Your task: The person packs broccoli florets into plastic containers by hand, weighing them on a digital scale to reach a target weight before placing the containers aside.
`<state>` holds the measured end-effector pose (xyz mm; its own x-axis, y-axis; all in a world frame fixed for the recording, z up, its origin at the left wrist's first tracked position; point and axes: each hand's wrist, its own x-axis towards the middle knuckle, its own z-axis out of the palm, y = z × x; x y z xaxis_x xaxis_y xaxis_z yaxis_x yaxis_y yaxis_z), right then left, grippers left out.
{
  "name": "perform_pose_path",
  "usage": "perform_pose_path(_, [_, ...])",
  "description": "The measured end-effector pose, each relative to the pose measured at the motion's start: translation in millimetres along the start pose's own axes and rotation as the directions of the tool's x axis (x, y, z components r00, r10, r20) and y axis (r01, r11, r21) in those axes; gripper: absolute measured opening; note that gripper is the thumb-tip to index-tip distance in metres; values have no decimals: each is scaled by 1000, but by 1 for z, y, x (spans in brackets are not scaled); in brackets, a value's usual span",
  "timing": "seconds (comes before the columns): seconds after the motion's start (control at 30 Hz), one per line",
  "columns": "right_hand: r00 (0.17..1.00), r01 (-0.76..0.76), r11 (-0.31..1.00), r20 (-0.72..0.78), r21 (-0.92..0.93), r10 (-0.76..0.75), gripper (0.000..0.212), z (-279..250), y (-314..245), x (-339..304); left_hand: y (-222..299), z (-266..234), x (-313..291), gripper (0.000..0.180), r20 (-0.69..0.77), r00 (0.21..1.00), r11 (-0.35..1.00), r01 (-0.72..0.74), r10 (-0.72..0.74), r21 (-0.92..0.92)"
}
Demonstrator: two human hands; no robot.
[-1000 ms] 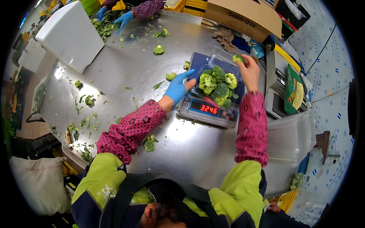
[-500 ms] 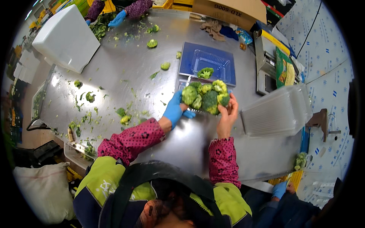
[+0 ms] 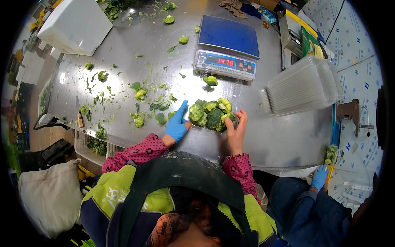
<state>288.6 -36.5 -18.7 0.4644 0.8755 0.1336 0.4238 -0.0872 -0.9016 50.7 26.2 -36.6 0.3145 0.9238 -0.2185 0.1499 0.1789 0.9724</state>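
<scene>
A clear plastic clamshell tray (image 3: 205, 130) heaped with green broccoli florets (image 3: 214, 115) lies on the metal table in front of me. Its see-through lid seems folded out on the far side, where a single floret (image 3: 210, 80) lies. My left hand (image 3: 177, 126), in a blue glove, is open along the tray's left side, index finger stretched forward and thumb near the rim. My bare right hand (image 3: 236, 131) grips the right side, its thumb against a floret and its fingers outside. The rim between them is partly hidden.
Beyond the tray stands a scale (image 3: 228, 37) with a blue platform and lit display. Nested clear trays (image 3: 302, 88) lie at the right, a white tub (image 3: 76, 29) at the far left. Broccoli scraps (image 3: 140, 92) and a knife (image 3: 80, 117) lie leftward. A co-worker's gloved hand (image 3: 319, 177) shows lower right.
The filled tray has come toward me, its clear lid part leaving the scale platform and uncovering the display. My left hand has loosened and stretched out. The view has tipped downward.
</scene>
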Motion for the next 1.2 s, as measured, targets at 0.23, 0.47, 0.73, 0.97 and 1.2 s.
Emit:
perform_pose_path(0.23, [883,367,903,389,-225,-262,50,-11,-44,74,34,7,1,70,22,885,788,-424,464,446])
perform_pose_path(0.47, [678,492,803,727,-337,-111,35,50,-41,145,24,20,9,74,25,910,813,-382,414,440])
perform_pose_path(0.73, [637,612,789,629,-61,-446,23,-24,-55,73,45,26,15,84,168,829,691,-541,533,479])
perform_pose_path(0.97, [962,272,732,155,-624,-225,41,-68,40,25,30,39,38,45,29,891,804,-423,454,417])
perform_pose_path(1.2, [997,-63,996,-30,62,65,46,-56,22,9,38,54,47,45,-109,913,899,-357,393,255])
